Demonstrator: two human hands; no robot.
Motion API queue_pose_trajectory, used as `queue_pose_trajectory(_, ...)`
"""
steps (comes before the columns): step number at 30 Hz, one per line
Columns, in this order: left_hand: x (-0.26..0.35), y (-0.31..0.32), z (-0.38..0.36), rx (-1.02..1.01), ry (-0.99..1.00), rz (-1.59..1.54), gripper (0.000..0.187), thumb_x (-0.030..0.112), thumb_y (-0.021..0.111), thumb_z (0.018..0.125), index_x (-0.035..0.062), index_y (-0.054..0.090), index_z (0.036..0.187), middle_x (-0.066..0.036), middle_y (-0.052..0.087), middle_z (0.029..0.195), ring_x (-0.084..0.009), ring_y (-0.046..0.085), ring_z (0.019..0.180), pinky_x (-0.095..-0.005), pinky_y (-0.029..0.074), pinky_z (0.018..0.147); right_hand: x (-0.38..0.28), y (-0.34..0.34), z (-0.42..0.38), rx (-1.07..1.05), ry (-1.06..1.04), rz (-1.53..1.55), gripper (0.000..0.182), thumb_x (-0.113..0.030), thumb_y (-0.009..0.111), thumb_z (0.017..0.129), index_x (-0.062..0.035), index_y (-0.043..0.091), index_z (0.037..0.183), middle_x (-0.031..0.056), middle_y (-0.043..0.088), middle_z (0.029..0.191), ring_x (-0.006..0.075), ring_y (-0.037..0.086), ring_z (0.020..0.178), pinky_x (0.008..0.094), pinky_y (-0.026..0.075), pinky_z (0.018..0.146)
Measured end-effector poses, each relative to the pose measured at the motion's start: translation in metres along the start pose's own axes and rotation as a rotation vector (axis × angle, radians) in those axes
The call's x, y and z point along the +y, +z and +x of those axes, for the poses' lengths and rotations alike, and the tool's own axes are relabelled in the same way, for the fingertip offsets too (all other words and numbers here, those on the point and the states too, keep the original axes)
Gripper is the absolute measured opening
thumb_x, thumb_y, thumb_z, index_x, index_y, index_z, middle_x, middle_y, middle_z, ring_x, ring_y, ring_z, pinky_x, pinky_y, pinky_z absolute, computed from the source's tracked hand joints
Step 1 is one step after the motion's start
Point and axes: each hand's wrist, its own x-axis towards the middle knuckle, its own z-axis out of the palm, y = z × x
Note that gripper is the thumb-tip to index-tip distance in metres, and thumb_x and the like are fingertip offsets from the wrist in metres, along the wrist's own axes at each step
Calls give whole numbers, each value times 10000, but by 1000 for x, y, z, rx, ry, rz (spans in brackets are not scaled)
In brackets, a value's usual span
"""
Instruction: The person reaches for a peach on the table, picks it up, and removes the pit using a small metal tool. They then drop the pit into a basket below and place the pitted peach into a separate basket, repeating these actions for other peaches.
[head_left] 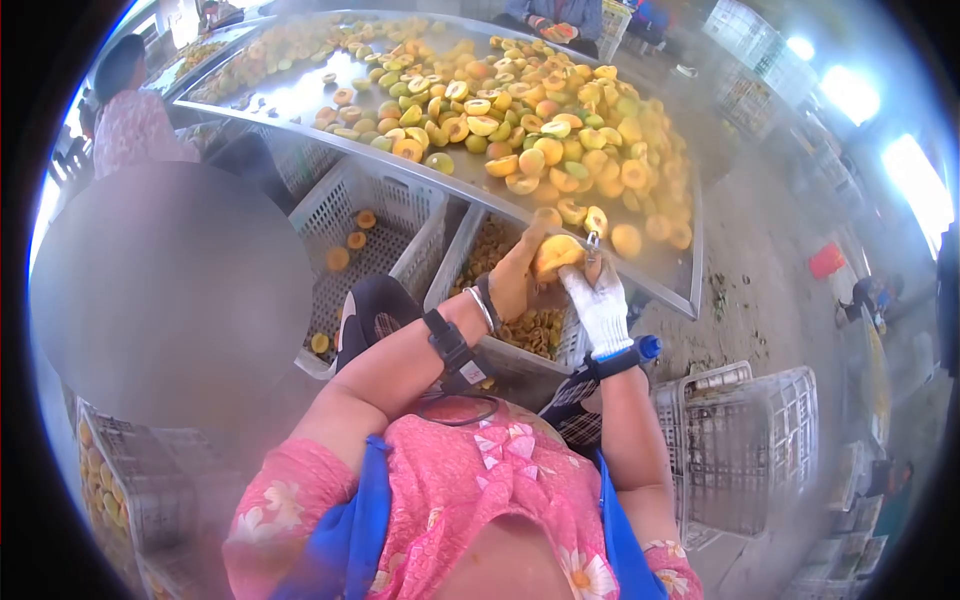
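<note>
My left hand point(513, 277), in what looks like an orange-brown glove, has its fingers closed round a yellow peach half point(558, 256). Close against it on the right is my right hand point(600, 305) in a white glove. This hand grips a small metal pitting tool point(593, 241) with a looped tip; its handle is mostly hidden by the fingers. Both hands are over the near edge of a metal table point(300, 122) heaped with peach halves point(535, 130). Beneath them stands a crate point(445, 285) of brownish scraps and pits.
Left of the scrap crate, a larger white crate point(425, 240) holds several peach halves. Stacked crates point(745, 440) stand at my right, and a fruit-filled crate point(150, 480) at lower left. A co-worker point(135, 125) sits at left; another person point(560, 15) works across the table.
</note>
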Motion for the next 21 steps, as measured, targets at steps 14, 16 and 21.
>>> queue_pose_trajectory(14, -17, -20, -3, 18, 625, 254, 354, 278, 490, 1049, 29, 535, 1296, -98, 618, 1261, -234, 601, 1172, -405, 481, 1036, -22, 24, -25, -29, 169, 235, 258, -327, 554, 1028, -94, 585, 1135, 49, 595, 779, 166, 557, 592, 290, 445, 509)
queue_pose_trajectory(16, -14, -25, 0, -54, 383, -355, 343, 300, 513, 1042, 35, 558, 1256, -90, 633, 1222, -234, 611, 1148, -416, 494, 1012, -9, 27, -26, -27, 22, 39, 252, -310, 548, 1029, -78, 593, 1117, 117, 638, 809, 267, 627, 674, 360, 499, 584)
queue_pose_trajectory(21, -17, -30, 5, -17, 369, -351, 368, 342, 505, 1045, 46, 558, 1257, -97, 641, 1170, -241, 615, 1104, -428, 502, 981, 26, 35, -25, -9, -605, -508, 263, -161, 568, 987, -40, 611, 1217, 301, 610, 1130, 439, 650, 945, 472, 555, 790)
